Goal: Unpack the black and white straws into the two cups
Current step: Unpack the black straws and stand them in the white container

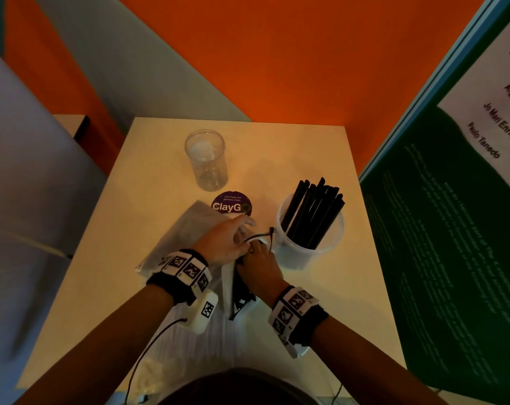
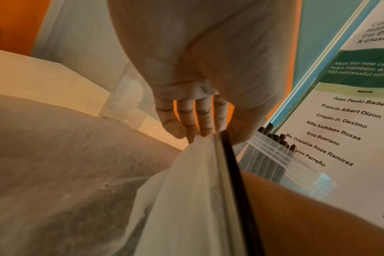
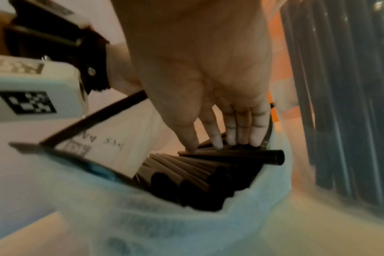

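Note:
An open plastic bag (image 1: 233,282) of black straws (image 3: 200,180) lies at the table's middle. My left hand (image 1: 233,238) pinches the bag's upper edge (image 2: 200,142) between thumb and fingers, beside its black zip strip (image 2: 230,155). My right hand (image 1: 259,263) reaches into the bag's mouth, thumb and fingertips (image 3: 241,140) closing on a black straw (image 3: 235,155) lying crosswise on the bundle. To the right stands a cup (image 1: 309,252) holding several black straws (image 1: 312,211). An empty clear cup (image 1: 206,159) stands at the back left. No white straws show plainly.
A second, cloudy plastic bag (image 1: 177,241) lies under my left forearm. A purple round sticker (image 1: 231,204) sits between the cups. A green poster board (image 1: 452,229) flanks the table (image 1: 321,159) on the right; an orange wall is behind it.

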Demonstrator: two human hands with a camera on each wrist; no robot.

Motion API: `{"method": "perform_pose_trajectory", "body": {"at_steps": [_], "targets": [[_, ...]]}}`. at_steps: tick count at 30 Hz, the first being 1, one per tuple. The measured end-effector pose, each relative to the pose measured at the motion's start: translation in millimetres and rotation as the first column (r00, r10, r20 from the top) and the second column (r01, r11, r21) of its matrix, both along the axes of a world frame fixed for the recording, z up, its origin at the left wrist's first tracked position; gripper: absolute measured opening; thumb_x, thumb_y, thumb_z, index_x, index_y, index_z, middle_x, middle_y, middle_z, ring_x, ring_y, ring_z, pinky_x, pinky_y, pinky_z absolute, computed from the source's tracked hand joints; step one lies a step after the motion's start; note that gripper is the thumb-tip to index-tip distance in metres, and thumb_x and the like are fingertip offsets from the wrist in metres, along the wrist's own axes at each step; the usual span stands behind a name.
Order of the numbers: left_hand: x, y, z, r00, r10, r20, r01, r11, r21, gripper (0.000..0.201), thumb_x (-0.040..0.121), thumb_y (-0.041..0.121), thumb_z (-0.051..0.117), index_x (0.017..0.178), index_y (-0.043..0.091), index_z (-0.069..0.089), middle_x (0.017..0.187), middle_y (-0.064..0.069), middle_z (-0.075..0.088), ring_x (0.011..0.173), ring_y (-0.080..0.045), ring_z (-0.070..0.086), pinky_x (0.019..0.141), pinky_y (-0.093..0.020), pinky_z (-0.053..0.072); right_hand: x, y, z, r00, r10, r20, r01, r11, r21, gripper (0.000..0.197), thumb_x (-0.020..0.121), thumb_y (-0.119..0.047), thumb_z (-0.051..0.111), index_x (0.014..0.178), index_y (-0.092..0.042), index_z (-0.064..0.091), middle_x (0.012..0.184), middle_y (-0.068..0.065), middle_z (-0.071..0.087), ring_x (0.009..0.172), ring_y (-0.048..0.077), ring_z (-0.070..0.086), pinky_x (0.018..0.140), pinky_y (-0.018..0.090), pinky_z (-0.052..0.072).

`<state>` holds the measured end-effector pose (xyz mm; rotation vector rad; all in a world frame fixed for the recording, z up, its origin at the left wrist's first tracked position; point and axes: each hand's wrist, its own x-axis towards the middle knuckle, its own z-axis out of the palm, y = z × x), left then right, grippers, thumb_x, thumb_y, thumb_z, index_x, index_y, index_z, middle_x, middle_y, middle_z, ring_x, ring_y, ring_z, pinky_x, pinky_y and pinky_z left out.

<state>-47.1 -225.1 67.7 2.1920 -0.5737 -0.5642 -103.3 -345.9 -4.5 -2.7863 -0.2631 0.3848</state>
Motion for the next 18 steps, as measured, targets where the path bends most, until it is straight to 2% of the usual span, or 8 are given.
{"method": "perform_pose_trajectory", "body": {"at_steps": [2, 5, 14, 18], "targets": [[-1.5, -2.1, 3.6, 1.000, 0.000, -0.016, 0.000, 1.000, 0.002, 0.040, 0.086, 0.009, 0.065, 0.123, 0.016, 0.052, 0.104, -0.007, 0.059, 0.089, -0.019, 0.058, 0.077, -0.034, 0.051, -1.4, 4.1, -2.6, 1.000, 0.002, -0.025, -0.002, 1.000, 0.005, 0.046, 0.097, -0.027, 0.043, 0.138, -0.006, 0.044, 0.136, 0.016, 0.045, 0.126, 0.035, 0.039, 0.100, 0.049, 0.035], [-3.9, -3.9, 6.7, 1.000, 0.014, -0.023, -0.015, 1.000, -0.006, 0.040, 0.086, 0.008, 0.064, 0.123, 0.016, 0.052, 0.102, -0.004, 0.059, 0.088, -0.016, 0.057, 0.076, -0.029, 0.049, 0.6, 9.5, -1.2, 0.995, -0.038, -0.090, 0.040, 0.999, 0.013, 0.043, 0.097, -0.020, 0.040, 0.138, -0.006, 0.041, 0.134, 0.017, 0.044, 0.123, 0.036, 0.039, 0.104, 0.046, 0.031], [-6.9, -4.8, 8.8, 0.999, 0.032, -0.008, -0.032, 0.999, -0.010, 0.040, 0.086, 0.009, 0.064, 0.123, 0.016, 0.053, 0.103, -0.002, 0.060, 0.090, -0.019, 0.058, 0.080, -0.039, 0.052, 3.6, 20.2, 16.4, 0.936, -0.057, -0.348, 0.048, 0.998, -0.035, 0.067, 0.095, -0.018, 0.051, 0.151, -0.009, 0.016, 0.151, 0.016, 0.023, 0.136, 0.036, 0.025, 0.115, 0.048, 0.023], [-9.3, -4.9, 8.9, 0.999, 0.043, -0.007, -0.043, 0.999, -0.011, 0.039, 0.086, 0.010, 0.065, 0.122, 0.015, 0.054, 0.103, -0.004, 0.061, 0.092, -0.021, 0.059, 0.082, -0.044, 0.051, 1.8, 19.2, 19.7, 0.928, -0.060, -0.369, 0.064, 0.998, 0.000, 0.065, 0.096, -0.018, 0.049, 0.151, -0.009, 0.016, 0.153, 0.015, 0.023, 0.138, 0.036, 0.025, 0.116, 0.048, 0.021]]}}
